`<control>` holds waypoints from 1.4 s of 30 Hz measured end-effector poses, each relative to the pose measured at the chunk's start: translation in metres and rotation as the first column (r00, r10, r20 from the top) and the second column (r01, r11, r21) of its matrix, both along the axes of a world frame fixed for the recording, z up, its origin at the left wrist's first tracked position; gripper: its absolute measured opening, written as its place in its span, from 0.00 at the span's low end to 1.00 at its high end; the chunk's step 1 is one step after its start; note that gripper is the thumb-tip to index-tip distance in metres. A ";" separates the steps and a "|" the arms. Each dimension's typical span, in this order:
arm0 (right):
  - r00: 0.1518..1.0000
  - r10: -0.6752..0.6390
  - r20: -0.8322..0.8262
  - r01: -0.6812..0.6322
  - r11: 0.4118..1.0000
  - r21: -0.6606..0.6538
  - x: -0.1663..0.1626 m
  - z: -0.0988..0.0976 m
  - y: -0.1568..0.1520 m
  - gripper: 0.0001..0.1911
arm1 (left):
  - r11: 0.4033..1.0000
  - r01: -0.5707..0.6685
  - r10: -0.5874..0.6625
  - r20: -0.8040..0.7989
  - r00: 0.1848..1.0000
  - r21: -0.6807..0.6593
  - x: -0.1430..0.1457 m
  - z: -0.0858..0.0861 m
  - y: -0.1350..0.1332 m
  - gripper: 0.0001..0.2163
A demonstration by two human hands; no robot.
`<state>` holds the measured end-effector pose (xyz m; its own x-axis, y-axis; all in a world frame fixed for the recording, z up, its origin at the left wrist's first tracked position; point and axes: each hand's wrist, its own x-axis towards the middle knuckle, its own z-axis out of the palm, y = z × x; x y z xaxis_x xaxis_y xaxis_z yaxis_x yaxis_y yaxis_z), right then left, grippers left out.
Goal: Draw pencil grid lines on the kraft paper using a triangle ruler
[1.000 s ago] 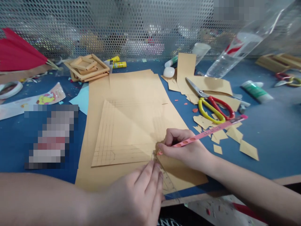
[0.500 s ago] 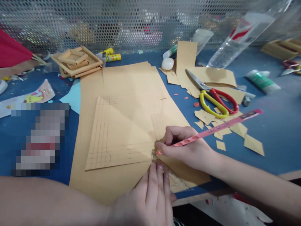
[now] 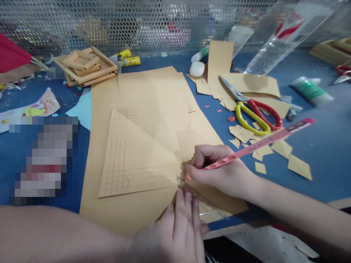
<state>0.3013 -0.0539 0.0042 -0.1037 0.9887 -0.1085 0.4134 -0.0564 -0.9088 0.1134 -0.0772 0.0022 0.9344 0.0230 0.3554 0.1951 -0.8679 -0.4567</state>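
My right hand point(image 3: 219, 168) is closed around a pink pencil point(image 3: 255, 145), its writing end low beside the corner of a clear plastic drawing ruler or set square point(image 3: 201, 197). My left hand point(image 3: 181, 223) lies with fingers stretched out, pressing the ruler onto brown card. A smaller piece of card point(image 3: 148, 146), marked with pencil lines crossing near its corners, rests on a larger brown sheet point(image 3: 89, 175). The ruler sits by its lower right corner, partly covered by my fingers. The exact pencil point is hidden by my right hand's fingers.
Scissors point(image 3: 253, 117) with yellow and red handles lie on card scraps point(image 3: 300, 167) to the right. Behind stand a leaning plastic bottle point(image 3: 274, 47) and a white cup point(image 3: 239, 40). Folded card frames point(image 3: 85, 67) and glue sticks point(image 3: 131, 61) sit at the back left, before a perforated metal screen point(image 3: 137, 33).
My right hand and the pencil have shifted slightly right, away from the ruler's corner. My left hand stays pressed on the ruler. The whole view has moved a little.
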 end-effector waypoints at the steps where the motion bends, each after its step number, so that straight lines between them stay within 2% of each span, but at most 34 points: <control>1: 1.000 0.006 -0.001 -0.006 1.000 -0.001 0.000 0.000 0.000 0.14 | 1.000 -0.004 0.004 0.004 1.000 -0.005 0.000 0.000 -0.001 0.15; 13: 0.998 0.062 -0.009 -0.062 0.998 -0.024 0.004 0.002 0.002 0.14 | 1.000 -0.019 0.019 0.016 1.000 -0.021 0.001 -0.001 -0.003 0.14; 18: 0.996 -0.010 -0.094 0.004 0.998 -0.066 0.003 0.006 0.005 0.15 | 0.994 -0.073 0.079 0.073 0.994 -0.082 0.001 -0.002 -0.006 0.14; 22: 0.978 -0.038 -0.204 0.019 0.995 -0.094 0.004 0.009 0.008 0.14 | 0.994 -0.025 0.027 0.015 1.000 -0.106 -0.006 0.009 -0.005 0.12; 27: 0.968 -0.093 -0.233 0.073 0.993 -0.092 0.006 0.011 0.009 0.12 | 0.984 0.033 -0.059 -0.146 0.988 -0.173 -0.019 0.032 0.002 0.12; 29: 0.965 -0.103 -0.240 0.080 0.991 -0.103 0.005 0.012 0.009 0.10 | 0.973 -0.016 -0.029 -0.189 0.982 -0.231 -0.023 0.038 0.010 0.10; 32: 0.972 -0.095 -0.216 0.072 0.991 -0.115 0.005 0.011 0.008 0.09 | 0.934 -0.051 0.009 -0.120 0.993 -0.354 -0.029 0.041 0.030 0.13; 37: 0.989 -0.096 -0.115 0.096 0.995 -0.006 0.004 0.007 0.004 0.13 | 0.903 -0.080 0.044 -0.092 0.995 -0.423 -0.037 0.039 0.052 0.17; 40: 0.996 -0.070 -0.062 0.076 0.991 0.108 0.004 0.003 0.000 0.14 | 0.909 -0.077 0.069 -0.034 0.997 -0.409 -0.039 0.034 0.049 0.15; 42: 0.999 -0.039 -0.023 0.042 0.990 0.137 0.004 0.001 -0.002 0.15 | 0.917 -0.109 0.111 -0.019 0.994 -0.385 -0.039 0.028 0.044 0.14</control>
